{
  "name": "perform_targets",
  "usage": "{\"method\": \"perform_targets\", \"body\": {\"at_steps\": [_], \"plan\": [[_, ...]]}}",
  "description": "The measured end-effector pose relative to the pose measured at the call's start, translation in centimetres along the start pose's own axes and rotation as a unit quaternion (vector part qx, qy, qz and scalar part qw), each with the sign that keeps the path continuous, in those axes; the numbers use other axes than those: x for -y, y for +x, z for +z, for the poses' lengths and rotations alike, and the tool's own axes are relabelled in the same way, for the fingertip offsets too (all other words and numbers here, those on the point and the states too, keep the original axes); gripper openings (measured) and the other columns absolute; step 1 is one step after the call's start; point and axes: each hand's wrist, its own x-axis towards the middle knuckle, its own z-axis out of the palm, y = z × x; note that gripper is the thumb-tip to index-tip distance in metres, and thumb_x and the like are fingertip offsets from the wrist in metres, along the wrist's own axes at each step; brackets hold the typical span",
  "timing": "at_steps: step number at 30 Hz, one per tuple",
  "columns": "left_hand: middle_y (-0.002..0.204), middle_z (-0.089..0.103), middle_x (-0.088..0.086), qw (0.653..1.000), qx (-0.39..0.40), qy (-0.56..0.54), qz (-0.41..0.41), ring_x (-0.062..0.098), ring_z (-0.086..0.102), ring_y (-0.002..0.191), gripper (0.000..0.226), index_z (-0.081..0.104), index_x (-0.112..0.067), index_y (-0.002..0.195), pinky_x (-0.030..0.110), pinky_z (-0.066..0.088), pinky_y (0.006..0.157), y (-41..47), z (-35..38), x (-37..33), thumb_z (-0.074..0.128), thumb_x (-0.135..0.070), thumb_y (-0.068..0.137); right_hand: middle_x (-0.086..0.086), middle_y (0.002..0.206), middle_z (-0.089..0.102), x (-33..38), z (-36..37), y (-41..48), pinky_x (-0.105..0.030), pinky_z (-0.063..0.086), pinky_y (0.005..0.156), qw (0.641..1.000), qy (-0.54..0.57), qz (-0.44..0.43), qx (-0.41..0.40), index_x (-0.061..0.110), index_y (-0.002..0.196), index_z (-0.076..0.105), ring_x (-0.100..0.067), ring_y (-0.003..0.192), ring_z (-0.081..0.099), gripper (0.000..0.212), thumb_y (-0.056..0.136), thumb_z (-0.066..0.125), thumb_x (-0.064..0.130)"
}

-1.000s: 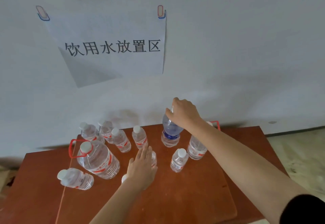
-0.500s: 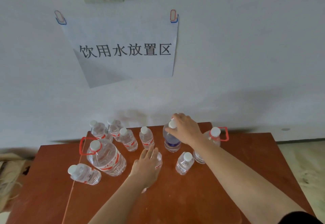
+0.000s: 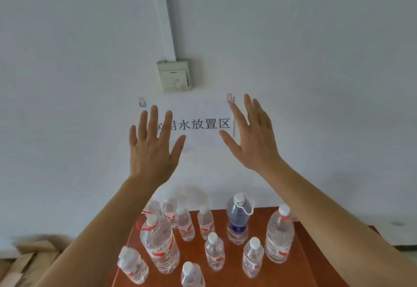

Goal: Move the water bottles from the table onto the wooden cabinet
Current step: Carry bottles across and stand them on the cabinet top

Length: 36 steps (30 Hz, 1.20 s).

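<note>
Hands (image 3: 203,144) raised, spread; bottles (image 3: 214,237) on cabinet (image 3: 316,271).

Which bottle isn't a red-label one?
The blue-tinted bottle at the back, right of centre: dark blue label, white strap at its cap. The other bottles are clear; their visible labels are red.

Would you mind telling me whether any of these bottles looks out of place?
Yes: the small bottle at the front left looks tipped, its cap leaning left, while the other bottles stand upright. Nothing looks spilled.
</note>
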Motion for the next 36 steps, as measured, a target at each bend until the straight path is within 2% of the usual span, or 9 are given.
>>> {"method": "perform_targets", "body": {"at_steps": [2,6,10,13,19,23,28,33,36], "plan": [[0.165,0.01,0.016,0.998,-0.05,0.026,-0.014,0.037,0.009,0.152,0.07,0.019,-0.019,0.158,0.061,0.018,0.118,-0.1,-3.4,0.2,0.025,-0.059,0.1,-0.021,0.166,0.014,1.0,-2.0,0.5,-0.054,0.02,0.122,0.998,0.005,-0.03,-0.05,0.017,0.159,0.028,-0.041,0.153,0.013,0.072,0.102,0.039,0.06],[0.166,0.008,0.016,0.992,-0.085,0.049,-0.074,0.037,0.008,0.152,0.073,0.02,-0.018,0.158,0.063,0.017,0.117,-4.7,-7.1,-0.3,0.026,-0.061,0.099,-0.02,0.167,0.009,2.4,-4.3,-0.7,-0.055,0.012,0.124,0.995,0.026,-0.073,-0.064,0.018,0.159,0.027,-0.04,0.154,0.006,0.075,0.1,0.042,0.062],[0.167,0.0,0.012,0.983,-0.057,0.082,-0.155,0.033,0.002,0.153,0.077,0.014,-0.021,0.159,0.061,0.015,0.119,-10.6,-9.0,-1.4,0.022,-0.066,0.097,-0.02,0.168,0.007,4.0,-4.8,-1.6,-0.056,0.011,0.124,0.988,0.082,-0.119,-0.051,0.019,0.16,0.024,-0.039,0.155,0.004,0.077,0.099,0.044,0.062],[0.167,-0.009,0.009,0.972,-0.016,0.108,-0.21,0.028,-0.005,0.154,0.079,0.005,-0.025,0.16,0.058,0.01,0.121,-15.4,-10.5,-1.6,0.018,-0.069,0.096,-0.018,0.168,0.006,6.9,-4.2,-2.9,-0.056,0.01,0.124,0.983,0.137,-0.114,-0.039,0.02,0.161,0.021,-0.037,0.155,0.003,0.079,0.099,0.043,0.064],[0.166,-0.016,0.007,0.923,-0.024,0.185,-0.336,0.026,-0.012,0.153,0.081,-0.002,-0.027,0.159,0.06,0.01,0.121,-25.5,-18.1,0.0,0.013,-0.073,0.094,-0.015,0.169,0.002,18.5,-6.1,-7.6,-0.055,0.007,0.124,0.955,0.237,-0.179,0.006,0.024,0.161,0.018,-0.036,0.155,0.002,0.083,0.096,0.04,0.069],[0.166,-0.015,0.009,0.886,-0.068,0.232,-0.396,0.027,-0.012,0.153,0.082,-0.002,-0.026,0.159,0.059,0.007,0.121,-32.7,-26.2,1.3,0.014,-0.073,0.094,-0.015,0.169,0.001,28.2,-11.3,-10.6,-0.058,0.01,0.123,0.921,0.297,-0.253,0.006,0.023,0.161,0.016,-0.038,0.155,0.003,0.084,0.095,0.038,0.07],[0.166,-0.015,0.009,0.835,-0.132,0.293,-0.446,0.028,-0.012,0.153,0.08,-0.003,-0.027,0.159,0.057,0.005,0.122,-47.1,-38.0,2.7,0.017,-0.072,0.096,-0.013,0.169,-0.004,42.0,-20.3,-17.3,-0.056,0.006,0.124,0.868,0.373,-0.328,-0.016,0.025,0.162,0.011,-0.036,0.155,-0.002,0.086,0.094,0.039,0.07],[0.166,-0.013,0.01,0.757,-0.156,0.379,-0.508,0.028,-0.011,0.153,0.082,-0.002,-0.025,0.16,0.059,0.007,0.121,-66.8,-51.8,1.6,0.012,-0.072,0.094,-0.015,0.169,-0.006,59.1,-31.7,-30.3,-0.057,0.005,0.124,0.786,0.457,-0.415,-0.034,0.022,0.162,0.008,-0.036,0.155,-0.004,0.093,0.092,0.043,0.071],[0.167,-0.013,0.009,0.697,-0.164,0.436,-0.545,0.028,-0.009,0.154,0.082,0.0,-0.024,0.16,0.06,0.009,0.12,-78.6,-60.0,0.0,0.017,-0.071,0.096,-0.015,0.169,-0.008,68.8,-40.4,-40.2,-0.058,0.005,0.123,0.722,0.507,-0.47,-0.028,0.023,0.162,0.007,-0.035,0.155,-0.006,0.095,0.092,0.045,0.073]]}}
